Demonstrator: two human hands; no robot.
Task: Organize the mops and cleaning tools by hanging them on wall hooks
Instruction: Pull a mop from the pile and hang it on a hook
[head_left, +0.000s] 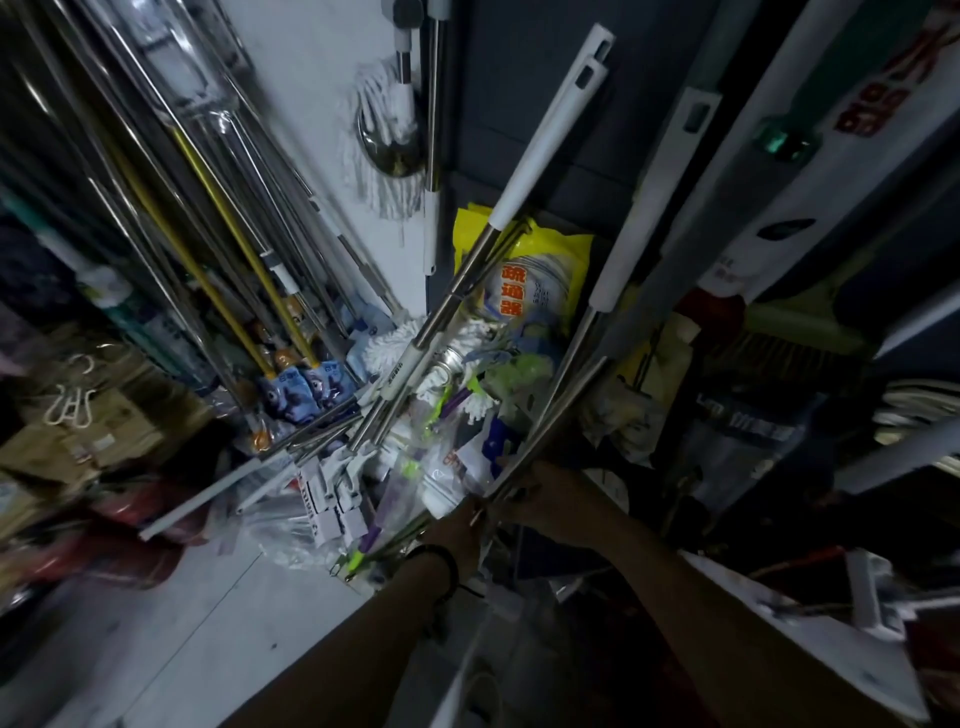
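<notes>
We stand over a crowded corner, both hands low at the foot of a bundle of steel mop shafts (563, 384) that leans up and to the right and ends in a white grip (647, 208). Our right hand (550, 499) has its fingers curled round the shafts near their lower end. Our left hand (460, 519) meets the same shafts just below, but in this dim light we cannot tell whether its fingers clamp them or only steady them. Gripping low, we judge, helps us draw the bundle clear of the heap of mop heads (431, 364) and the yellow packet (524, 270) behind it. One string mop (387, 130) already hangs on the white wall (311, 78), so the hanging place is likely up there, well apart from our hands.
</notes>
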